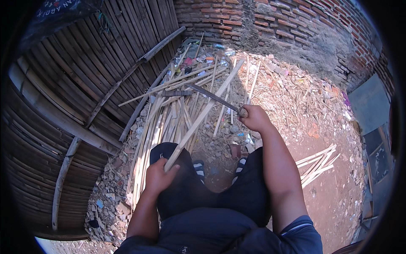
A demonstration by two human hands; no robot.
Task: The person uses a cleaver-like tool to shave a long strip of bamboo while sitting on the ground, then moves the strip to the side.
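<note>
My left hand [159,176] is closed round the lower end of a long, pale bamboo strip [200,118], which slants away up to the right over my left thigh. In my right hand [256,119] is the handle of a machete [228,104]. Its dark blade points left and crosses the strip at about mid-length; whether the two touch I cannot tell. Beneath the strip's middle lie many similar strips [160,122] in a loose pile by my left knee. A short dark piece of wood [175,93] lies across that pile.
A slatted bamboo wall [84,59] with poles stands on the left, a brick wall [287,21] at the back. Rubble and shavings [287,97] cover the ground. A small stack of strips [318,165] lies to my right. Grey panels [366,103] lean at the far right.
</note>
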